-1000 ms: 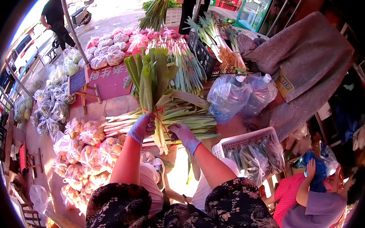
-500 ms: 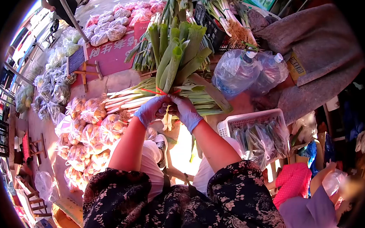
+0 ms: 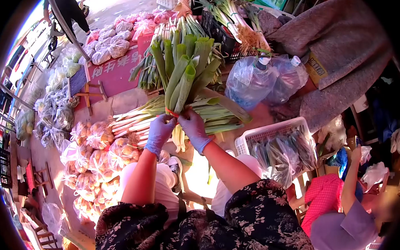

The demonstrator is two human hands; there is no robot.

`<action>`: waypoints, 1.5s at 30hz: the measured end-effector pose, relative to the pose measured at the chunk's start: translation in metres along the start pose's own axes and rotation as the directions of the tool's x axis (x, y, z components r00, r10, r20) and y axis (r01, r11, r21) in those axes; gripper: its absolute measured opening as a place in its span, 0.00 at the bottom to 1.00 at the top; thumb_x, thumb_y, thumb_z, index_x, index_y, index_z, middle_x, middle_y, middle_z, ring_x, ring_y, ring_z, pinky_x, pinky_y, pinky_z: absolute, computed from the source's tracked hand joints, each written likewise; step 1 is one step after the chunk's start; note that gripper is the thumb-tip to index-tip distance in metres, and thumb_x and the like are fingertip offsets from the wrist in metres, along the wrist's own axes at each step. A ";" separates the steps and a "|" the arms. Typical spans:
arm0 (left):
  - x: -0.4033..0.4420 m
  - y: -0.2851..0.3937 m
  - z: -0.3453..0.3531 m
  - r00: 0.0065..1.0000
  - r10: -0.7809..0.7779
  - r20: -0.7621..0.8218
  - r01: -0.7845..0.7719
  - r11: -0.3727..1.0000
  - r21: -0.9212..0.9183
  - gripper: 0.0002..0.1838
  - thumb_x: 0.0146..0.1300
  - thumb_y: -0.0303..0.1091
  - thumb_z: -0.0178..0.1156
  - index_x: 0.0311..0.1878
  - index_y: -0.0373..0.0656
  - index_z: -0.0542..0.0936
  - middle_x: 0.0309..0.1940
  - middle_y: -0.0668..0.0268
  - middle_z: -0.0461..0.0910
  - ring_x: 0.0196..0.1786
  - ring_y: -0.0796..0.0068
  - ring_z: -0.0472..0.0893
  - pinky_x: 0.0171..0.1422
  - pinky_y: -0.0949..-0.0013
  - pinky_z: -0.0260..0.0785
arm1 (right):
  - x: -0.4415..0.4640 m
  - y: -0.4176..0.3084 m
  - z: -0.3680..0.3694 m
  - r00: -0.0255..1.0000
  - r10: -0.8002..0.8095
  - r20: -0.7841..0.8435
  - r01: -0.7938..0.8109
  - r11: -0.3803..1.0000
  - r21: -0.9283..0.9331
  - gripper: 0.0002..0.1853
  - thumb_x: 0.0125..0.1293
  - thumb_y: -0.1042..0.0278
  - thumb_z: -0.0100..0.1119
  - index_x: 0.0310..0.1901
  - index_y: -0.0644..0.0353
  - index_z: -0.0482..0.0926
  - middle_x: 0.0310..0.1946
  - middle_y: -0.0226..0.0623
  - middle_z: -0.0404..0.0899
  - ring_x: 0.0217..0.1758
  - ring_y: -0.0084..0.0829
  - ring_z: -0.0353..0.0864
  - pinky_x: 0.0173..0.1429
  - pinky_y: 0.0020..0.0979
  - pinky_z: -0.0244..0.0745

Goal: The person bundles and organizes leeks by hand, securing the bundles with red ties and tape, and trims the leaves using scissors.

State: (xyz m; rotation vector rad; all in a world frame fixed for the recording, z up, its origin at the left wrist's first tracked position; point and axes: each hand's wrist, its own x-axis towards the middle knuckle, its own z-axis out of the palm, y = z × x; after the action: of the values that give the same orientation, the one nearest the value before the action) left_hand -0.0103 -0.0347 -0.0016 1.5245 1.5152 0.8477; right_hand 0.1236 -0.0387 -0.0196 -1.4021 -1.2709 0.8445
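A bundle of leeks point(image 3: 183, 81) stands with its green leaves up in front of me. A red tie point(image 3: 172, 112) goes round its lower part. My left hand point(image 3: 161, 132), in a thin bluish glove, pinches the tie at the bundle's left side. Gloved the same way, my right hand point(image 3: 192, 126) is closed at the tie on the right side, close to my left. The white stalk ends show below and between the hands. Behind the bundle a pile of leeks point(image 3: 137, 123) lies crosswise on the ground.
Bagged round produce point(image 3: 101, 160) lies at the left. On the right are a white basket of bagged vegetables point(image 3: 279, 144), wrapped water bottles point(image 3: 256, 80) and a grey-brown cloth point(image 3: 344, 51). Another person point(image 3: 342, 221) sits at the lower right. More tied leeks point(image 3: 178, 30) lie ahead.
The bundle has shifted, and both hands, apart a second ago, are now together at the tie. The loose red end no longer hangs down. The view has shifted.
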 end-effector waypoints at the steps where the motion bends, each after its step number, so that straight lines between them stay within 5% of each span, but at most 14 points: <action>1: -0.001 0.002 0.002 0.999 -0.036 0.033 0.037 0.999 -0.023 0.13 0.58 0.38 0.62 0.39 0.37 0.80 0.21 0.72 0.74 0.21 0.86 0.69 0.23 0.77 0.65 | -0.001 0.001 0.001 1.000 0.004 -0.019 -0.004 1.000 0.017 0.09 0.51 0.68 0.60 0.27 0.65 0.74 0.21 0.37 0.76 0.22 0.29 0.76 0.30 0.31 0.71; 4: -0.004 0.010 0.004 0.999 0.009 0.044 -0.009 1.000 -0.012 0.12 0.58 0.37 0.62 0.37 0.37 0.81 0.21 0.72 0.75 0.22 0.86 0.70 0.24 0.77 0.65 | -0.007 -0.006 0.000 0.999 0.028 -0.044 -0.023 0.995 0.100 0.09 0.54 0.65 0.60 0.29 0.62 0.75 0.20 0.32 0.76 0.22 0.24 0.75 0.27 0.26 0.70; 7: -0.003 0.014 0.003 0.990 -0.093 0.104 0.107 0.985 -0.137 0.10 0.60 0.36 0.61 0.37 0.38 0.80 0.23 0.72 0.76 0.23 0.85 0.70 0.25 0.78 0.65 | -0.007 -0.018 -0.008 0.926 0.323 0.193 -0.376 0.814 0.442 0.07 0.55 0.67 0.58 0.31 0.61 0.74 0.21 0.32 0.77 0.21 0.23 0.75 0.25 0.24 0.71; 11: 0.008 -0.014 0.008 0.983 -0.036 0.178 0.084 0.960 -0.268 0.15 0.58 0.41 0.62 0.39 0.36 0.79 0.23 0.70 0.77 0.20 0.85 0.71 0.23 0.78 0.64 | 0.002 -0.007 -0.013 0.877 0.313 0.365 -0.470 0.719 0.512 0.07 0.60 0.68 0.56 0.35 0.61 0.75 0.24 0.32 0.77 0.23 0.22 0.75 0.26 0.23 0.72; 14: 0.002 0.008 -0.004 0.960 -0.143 0.241 0.196 0.957 -0.212 0.17 0.59 0.42 0.62 0.40 0.36 0.78 0.23 0.70 0.76 0.20 0.84 0.70 0.23 0.79 0.64 | 0.006 -0.005 -0.017 0.831 0.294 0.472 -0.526 0.691 0.495 0.07 0.63 0.68 0.56 0.38 0.62 0.75 0.26 0.31 0.77 0.25 0.22 0.76 0.28 0.23 0.73; 20: -0.002 0.021 -0.006 0.950 -0.198 0.243 0.232 0.965 -0.123 0.13 0.60 0.39 0.61 0.40 0.38 0.79 0.22 0.75 0.71 0.21 0.87 0.66 0.23 0.80 0.59 | 0.020 -0.002 -0.032 0.778 0.170 0.605 -0.426 0.850 0.309 0.07 0.64 0.70 0.55 0.41 0.64 0.73 0.25 0.30 0.73 0.24 0.21 0.73 0.28 0.24 0.73; 22: -0.004 0.017 -0.006 0.948 -0.172 0.268 0.198 0.978 -0.072 0.13 0.60 0.38 0.61 0.41 0.38 0.78 0.21 0.74 0.70 0.20 0.86 0.66 0.22 0.80 0.58 | 0.022 0.005 -0.034 0.751 0.189 0.632 -0.317 0.944 0.094 0.10 0.61 0.68 0.53 0.42 0.63 0.73 0.23 0.29 0.73 0.23 0.20 0.73 0.27 0.24 0.72; 28: -0.006 0.019 -0.010 0.948 -0.195 0.253 0.210 0.977 -0.032 0.14 0.58 0.38 0.62 0.41 0.36 0.78 0.25 0.70 0.75 0.23 0.82 0.71 0.26 0.76 0.66 | 0.021 -0.001 -0.033 0.770 0.214 0.601 -0.365 0.920 0.140 0.09 0.59 0.67 0.54 0.38 0.61 0.75 0.20 0.26 0.71 0.19 0.18 0.69 0.23 0.22 0.67; 31: 0.003 -0.006 -0.016 0.992 0.122 -0.015 -0.117 0.974 0.196 0.13 0.59 0.36 0.61 0.40 0.35 0.77 0.27 0.65 0.78 0.26 0.77 0.76 0.32 0.72 0.69 | 0.023 -0.006 -0.034 0.780 0.243 0.576 -0.367 0.924 0.106 0.08 0.58 0.70 0.55 0.37 0.63 0.75 0.22 0.27 0.71 0.19 0.19 0.69 0.24 0.23 0.67; 34: -0.001 0.008 -0.014 0.919 0.301 -0.256 -0.265 0.950 0.167 0.14 0.58 0.40 0.59 0.37 0.37 0.77 0.28 0.53 0.80 0.30 0.55 0.80 0.37 0.61 0.70 | 0.024 -0.010 -0.034 0.801 0.256 0.541 -0.345 0.936 0.067 0.07 0.58 0.71 0.56 0.36 0.64 0.76 0.24 0.27 0.72 0.21 0.19 0.69 0.25 0.24 0.68; 35: -0.003 0.013 -0.013 0.943 0.271 -0.195 -0.234 0.953 0.193 0.15 0.62 0.39 0.57 0.40 0.35 0.77 0.26 0.57 0.80 0.28 0.67 0.79 0.35 0.68 0.70 | 0.023 -0.010 -0.033 0.809 0.259 0.528 -0.335 0.941 0.052 0.07 0.58 0.71 0.55 0.36 0.64 0.76 0.24 0.27 0.72 0.21 0.19 0.69 0.26 0.24 0.69; 38: -0.007 0.015 -0.005 0.978 0.210 0.001 -0.203 0.946 0.251 0.16 0.62 0.42 0.57 0.38 0.35 0.79 0.28 0.54 0.80 0.29 0.66 0.79 0.36 0.67 0.70 | 0.020 -0.005 -0.030 0.846 0.195 0.496 -0.263 0.962 0.070 0.07 0.58 0.70 0.55 0.36 0.63 0.77 0.24 0.25 0.72 0.23 0.18 0.70 0.28 0.23 0.69; 44: 0.007 -0.010 0.002 0.972 0.216 -0.088 -0.217 0.976 -0.002 0.15 0.57 0.41 0.60 0.38 0.38 0.81 0.27 0.57 0.82 0.30 0.64 0.82 0.36 0.67 0.72 | 0.022 0.012 -0.023 0.916 -0.039 0.400 0.016 0.998 0.062 0.10 0.55 0.67 0.57 0.37 0.63 0.80 0.25 0.33 0.79 0.26 0.18 0.76 0.31 0.23 0.73; 45: 0.009 -0.012 0.000 0.987 0.151 -0.047 -0.153 0.987 -0.040 0.14 0.57 0.40 0.61 0.38 0.38 0.81 0.26 0.59 0.81 0.29 0.68 0.82 0.36 0.69 0.71 | 0.022 0.006 -0.025 0.915 0.026 0.403 -0.054 0.997 0.057 0.10 0.55 0.66 0.57 0.36 0.63 0.79 0.26 0.33 0.80 0.25 0.18 0.77 0.30 0.23 0.73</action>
State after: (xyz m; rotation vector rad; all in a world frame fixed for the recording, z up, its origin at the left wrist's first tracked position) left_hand -0.0153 -0.0259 -0.0131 1.6145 1.4148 1.0013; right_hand 0.1531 -0.0227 -0.0169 -1.2409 -1.5087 1.2398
